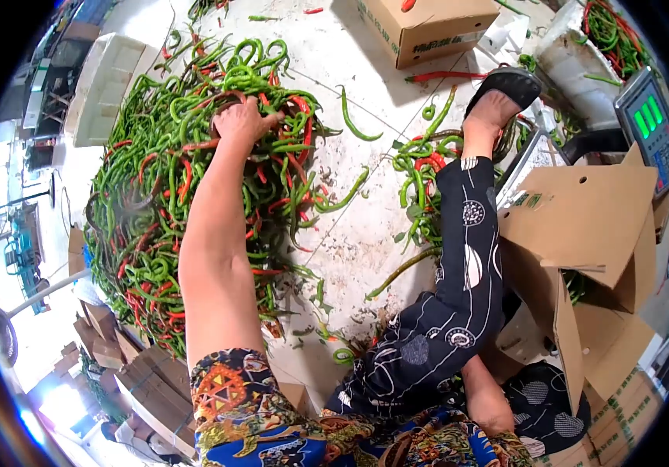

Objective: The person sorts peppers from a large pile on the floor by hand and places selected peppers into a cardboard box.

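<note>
we see the left hand (247,121) at the upper part of a big pile of chili peppers (155,187), green and red, which lies on the white floor (315,62). its fingers are bent down among the peppers (their tips are hidden, so we cannot tell if they pinch any). the right forearm (489,401) passes behind the dark patterned trouser leg (467,265); its hand we cannot see, nor its state. near the shoe (506,89) we find a smaller heap of peppers (420,191)

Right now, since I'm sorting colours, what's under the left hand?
Green and red chillies show around the left hand; what its palm and fingers cover cannot be seen.
</note>
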Available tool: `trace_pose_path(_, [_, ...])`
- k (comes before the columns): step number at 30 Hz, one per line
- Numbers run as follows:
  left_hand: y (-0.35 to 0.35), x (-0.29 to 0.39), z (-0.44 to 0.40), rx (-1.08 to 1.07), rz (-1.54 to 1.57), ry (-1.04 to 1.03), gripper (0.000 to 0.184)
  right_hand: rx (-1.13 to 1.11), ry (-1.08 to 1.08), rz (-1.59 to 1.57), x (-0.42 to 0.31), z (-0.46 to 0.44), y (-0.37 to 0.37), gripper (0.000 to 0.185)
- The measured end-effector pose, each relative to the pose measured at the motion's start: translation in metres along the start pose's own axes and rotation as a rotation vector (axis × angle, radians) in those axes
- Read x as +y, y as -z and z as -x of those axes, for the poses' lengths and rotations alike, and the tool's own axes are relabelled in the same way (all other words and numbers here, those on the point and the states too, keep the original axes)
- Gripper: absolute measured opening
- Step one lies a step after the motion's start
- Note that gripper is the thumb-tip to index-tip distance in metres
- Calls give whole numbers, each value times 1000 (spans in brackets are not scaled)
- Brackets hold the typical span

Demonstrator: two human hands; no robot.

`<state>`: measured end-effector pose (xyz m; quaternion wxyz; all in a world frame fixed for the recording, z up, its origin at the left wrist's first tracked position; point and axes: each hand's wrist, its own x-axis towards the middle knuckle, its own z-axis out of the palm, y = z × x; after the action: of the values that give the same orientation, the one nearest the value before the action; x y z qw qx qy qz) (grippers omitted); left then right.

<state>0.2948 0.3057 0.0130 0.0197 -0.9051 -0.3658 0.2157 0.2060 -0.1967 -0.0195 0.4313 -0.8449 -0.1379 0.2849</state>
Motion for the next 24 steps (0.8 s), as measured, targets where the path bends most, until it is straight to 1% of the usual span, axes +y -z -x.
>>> trace_pose_path(1, [-6, 2, -11, -62, 11, -43, 78, 6, 13, -2, -3, -5, 2, 27])
trace_pose_path(2, [-9, 6, -19, -132, 46, -15, 84, 12, 45, -9, -4, -11, 6, 27])
trace_pose_path(4, [-33, -1, -37, -133, 37, -72, 96, 31, 41, 0, -9, -20, 8, 27])
trace_pose_path(5, [-42, -4, -49, -163, 30, -59, 104, 30, 42, 2, -10, -22, 8, 28])
trace_pose_path(8, [-45, -2, -75, -208, 25, -2, 97, -17, -4, 32, -8, -6, 2, 29])
trace_pose_path(9, [-40, -1, -73, -171, 47, -40, 90, -26, -2, 39, -9, -9, 2, 29])
trace_pose_path(10, [-40, 3, -69, -124, 38, 6, 88, -26, -2, 37, -11, -9, 2, 29])
trace_pose_path(12, [-50, 0, -68, -33, 101, -16, 88, -38, 1, 43, -14, -8, 4, 30])
trace_pose_path(14, [-53, -11, -77, -115, 129, -51, 92, -51, 15, 54, -18, -9, 4, 30])
trace_pose_path(15, [-54, -14, -74, -74, 135, -94, 90, -58, 28, 59, -20, -11, 3, 31])
trace_pose_path(19, [-57, -19, -46, -107, 192, -253, 85, -92, 139, 70, -24, -30, -9, 32])
trace_pose_path(20, [-56, -15, -39, -174, 190, -284, 86, -128, 155, 108, -17, -34, -17, 32])
trace_pose_path(22, [-59, -7, -32, -175, 117, -285, 87, -232, 194, 235, 13, -46, -43, 32])
trace_pose_path(24, [-53, 0, -29, -246, 86, -252, 85, -359, 252, 403, 42, -65, -62, 32])
